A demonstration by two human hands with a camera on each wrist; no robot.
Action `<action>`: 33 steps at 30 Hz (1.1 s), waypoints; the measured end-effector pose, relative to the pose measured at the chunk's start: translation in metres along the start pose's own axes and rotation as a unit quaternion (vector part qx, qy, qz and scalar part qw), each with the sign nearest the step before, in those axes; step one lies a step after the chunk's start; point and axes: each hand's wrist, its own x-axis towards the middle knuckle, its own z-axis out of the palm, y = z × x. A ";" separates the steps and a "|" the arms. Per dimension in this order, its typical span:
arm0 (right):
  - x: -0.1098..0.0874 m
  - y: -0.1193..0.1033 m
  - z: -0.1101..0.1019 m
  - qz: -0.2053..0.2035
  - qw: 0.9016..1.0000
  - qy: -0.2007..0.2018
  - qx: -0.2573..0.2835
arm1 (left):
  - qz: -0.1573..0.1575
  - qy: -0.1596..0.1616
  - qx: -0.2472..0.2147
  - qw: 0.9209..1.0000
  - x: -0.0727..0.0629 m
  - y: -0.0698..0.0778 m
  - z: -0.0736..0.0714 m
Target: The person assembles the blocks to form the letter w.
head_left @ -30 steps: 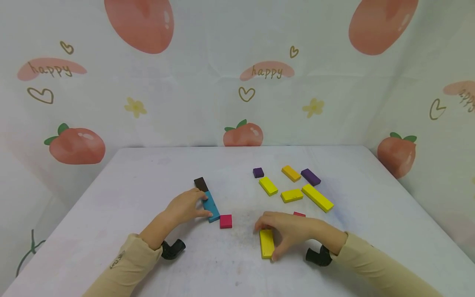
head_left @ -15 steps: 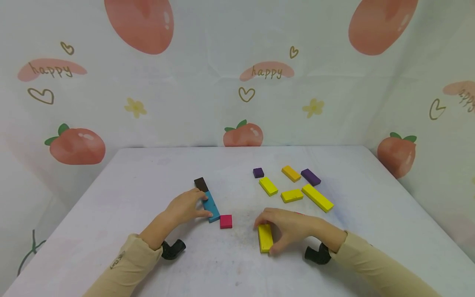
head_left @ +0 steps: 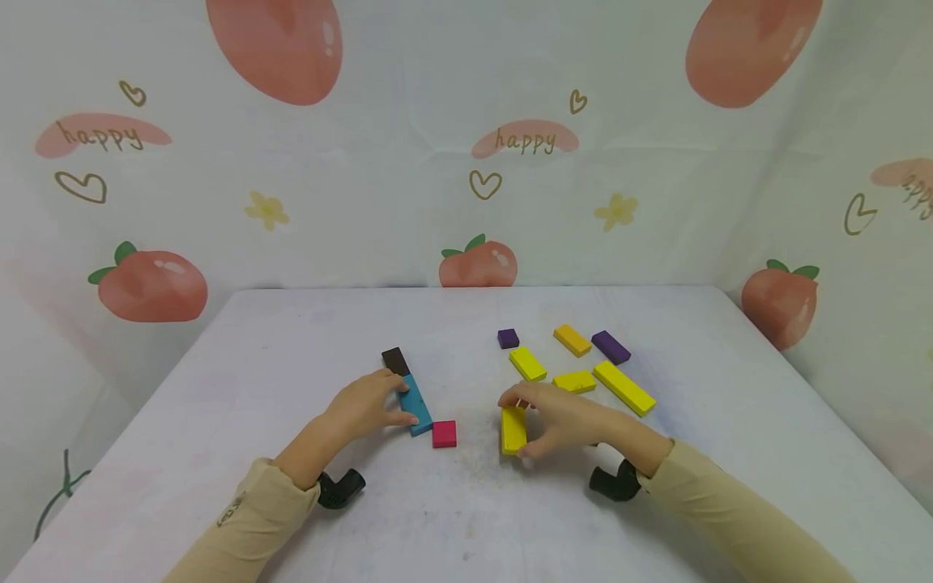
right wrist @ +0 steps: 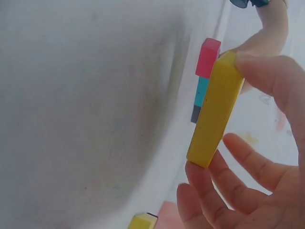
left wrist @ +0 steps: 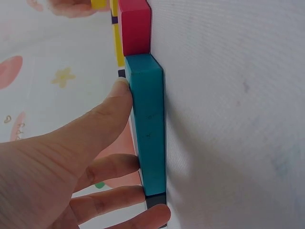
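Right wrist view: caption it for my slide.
Right-hand fingers pinch a yellow block, red block and blue block beyond.

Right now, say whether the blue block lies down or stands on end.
Lying down: the blue block stretches lengthwise along the table in the head view.

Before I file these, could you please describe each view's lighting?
Head: fairly even light, shadows beside the tan fabric sleeves; left wrist: dim, shadow beside the blue rectangular block; right wrist: grey shading over the white tabletop, no strong glare on the yellow rectangular block.

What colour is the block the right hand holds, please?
A yellow rectangular block, clearest in the right wrist view.
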 end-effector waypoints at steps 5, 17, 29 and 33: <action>0.005 -0.001 -0.002 -0.002 1.000 0.018 0.000 | 0.000 -0.002 -0.002 1.000 -0.001 0.000 -0.001; 0.022 -0.005 -0.004 0.029 0.999 0.037 0.005 | -0.008 -0.007 0.002 1.000 0.000 -0.001 -0.001; 0.037 -0.013 0.001 0.053 0.997 0.057 0.015 | -0.002 -0.002 0.002 1.000 -0.001 0.000 -0.001; 0.043 -0.013 0.003 0.076 0.995 0.063 0.025 | 0.000 -0.001 0.002 1.000 0.000 -0.001 0.000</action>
